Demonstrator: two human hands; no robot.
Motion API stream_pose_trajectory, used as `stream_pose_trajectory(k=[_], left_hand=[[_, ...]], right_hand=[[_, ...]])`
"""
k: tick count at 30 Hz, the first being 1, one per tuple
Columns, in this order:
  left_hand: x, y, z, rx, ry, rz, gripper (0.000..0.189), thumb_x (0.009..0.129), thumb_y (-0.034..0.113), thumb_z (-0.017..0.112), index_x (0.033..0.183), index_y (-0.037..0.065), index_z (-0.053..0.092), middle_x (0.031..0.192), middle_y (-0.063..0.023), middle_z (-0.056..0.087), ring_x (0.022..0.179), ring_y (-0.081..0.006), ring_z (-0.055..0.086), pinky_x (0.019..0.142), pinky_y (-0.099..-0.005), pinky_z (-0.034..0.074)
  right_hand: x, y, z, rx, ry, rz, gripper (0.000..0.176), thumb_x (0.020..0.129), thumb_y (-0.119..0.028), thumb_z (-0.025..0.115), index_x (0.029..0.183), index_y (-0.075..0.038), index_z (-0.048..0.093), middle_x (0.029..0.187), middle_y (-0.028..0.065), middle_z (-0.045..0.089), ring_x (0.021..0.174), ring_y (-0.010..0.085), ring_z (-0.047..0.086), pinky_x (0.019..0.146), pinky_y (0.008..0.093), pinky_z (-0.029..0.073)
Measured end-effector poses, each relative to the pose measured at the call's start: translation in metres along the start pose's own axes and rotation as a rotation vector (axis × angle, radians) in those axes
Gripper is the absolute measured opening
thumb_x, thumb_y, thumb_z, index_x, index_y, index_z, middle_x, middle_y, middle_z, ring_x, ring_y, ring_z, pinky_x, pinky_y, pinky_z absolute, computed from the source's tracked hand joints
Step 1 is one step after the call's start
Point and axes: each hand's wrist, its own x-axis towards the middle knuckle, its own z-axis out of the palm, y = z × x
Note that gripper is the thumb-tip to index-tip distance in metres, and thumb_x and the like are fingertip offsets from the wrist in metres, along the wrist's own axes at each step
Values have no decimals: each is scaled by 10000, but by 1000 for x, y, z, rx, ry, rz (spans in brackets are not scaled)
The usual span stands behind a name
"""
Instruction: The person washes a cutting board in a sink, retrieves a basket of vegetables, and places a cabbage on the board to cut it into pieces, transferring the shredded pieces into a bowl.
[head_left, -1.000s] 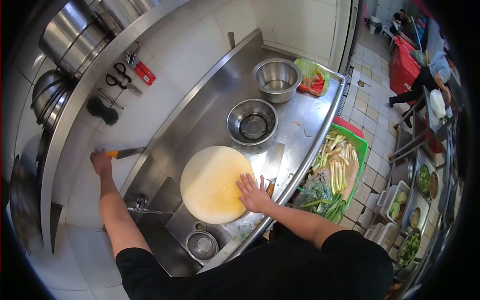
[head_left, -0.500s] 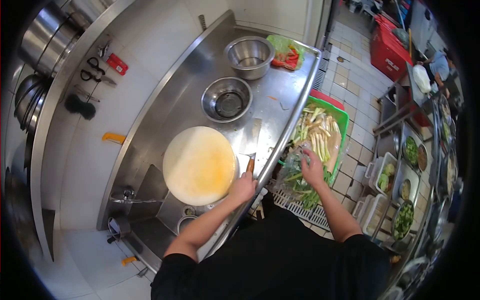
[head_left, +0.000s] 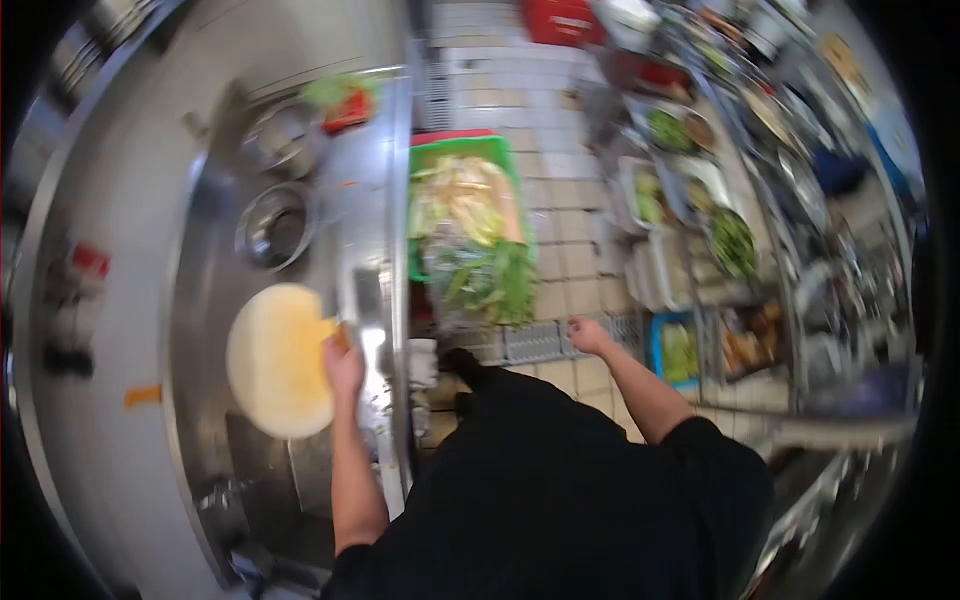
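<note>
My left hand [head_left: 343,370] is closed round the wooden handle [head_left: 340,336] of a cleaver, at the right edge of the round cutting board [head_left: 275,360]. Its blade, blurred, appears to lie over the steel counter beyond the hand. Out over the tiled floor, my right hand [head_left: 590,335] is curled, with nothing visible in it. A green basket [head_left: 522,190] stands between the counter and the aisle. In it lie spring onions [head_left: 470,200] with their green leaves towards me, partly under clear plastic.
Two steel bowls [head_left: 244,240] stand on the counter [head_left: 215,260], with a bag of red peppers [head_left: 348,110] at its far end. A floor drain grate [head_left: 532,343] runs below the basket. On the right, a rack holds trays of cut vegetables [head_left: 735,245].
The view has swung to the right and is blurred. My right hand has left the spring onions and moved right over the floor. My left hand still holds the cleaver, now closer to the board.
</note>
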Motion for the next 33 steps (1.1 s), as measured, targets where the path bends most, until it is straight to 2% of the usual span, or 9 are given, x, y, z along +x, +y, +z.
stream_pose_trajectory(k=[2,6,11,17,25,26,29,30,33], left_hand=[[-9,-87,-26,-267,87,119,548,759,-3,602,1304,-24,544,1205,-164,636,1112,-269,638,1001,-361,484],[-54,-96,-85,367,341,-61,468,823,112,616,1276,23,538,1109,-245,679,1023,-416,666,945,-485,493],[-51,-103,-109,865,369,-294,512,893,278,642,1330,32,535,1213,-257,629,1134,-439,607,962,-531,473],[-31,-58,-73,922,483,15,602,945,347,694,1423,20,529,1397,-245,523,1245,-412,521,1044,-493,446],[-12,98,213,228,-193,368,305,901,93,722,1185,3,656,1145,-156,632,1052,-311,632,955,-401,514],[-22,125,256,243,-285,389,310,891,82,732,1183,5,662,1118,-151,662,1048,-311,659,949,-396,529],[-34,146,374,357,-662,231,341,906,171,751,1207,25,684,1073,-163,724,994,-286,704,901,-394,551],[-38,155,409,372,-776,134,351,916,197,749,1214,24,682,1064,-165,727,973,-281,711,889,-395,557],[-47,125,482,311,-1074,-73,364,950,226,730,1243,20,663,1059,-139,734,935,-244,715,867,-368,566]], right_hand=[[-20,89,18,-273,-159,109,490,897,-279,584,1304,-21,676,1241,248,698,1182,399,659,1028,443,518],[-88,198,31,-339,-328,431,490,891,-264,575,1280,12,690,1359,263,635,1264,394,621,1066,435,492],[-114,241,38,-168,-358,589,501,889,-253,593,1309,9,673,1434,254,590,1266,376,628,1051,439,500],[-27,215,6,-242,-149,229,413,865,-295,587,1041,35,762,1154,243,733,1149,379,685,1015,435,528],[146,204,-132,66,81,256,710,835,-372,648,1424,14,559,1385,271,615,1298,396,589,1115,442,455],[184,225,-138,74,172,224,722,855,-378,677,1438,27,544,1236,259,695,1091,373,696,962,444,542],[286,260,-184,605,72,461,621,925,-410,677,1368,15,589,1124,154,720,951,254,696,802,442,538],[334,296,-180,840,-26,474,499,965,-387,653,1298,-19,601,968,85,677,717,174,605,605,370,475],[428,341,-187,1211,82,591,421,978,-390,647,1231,-57,599,910,71,642,622,173,546,522,301,428]])
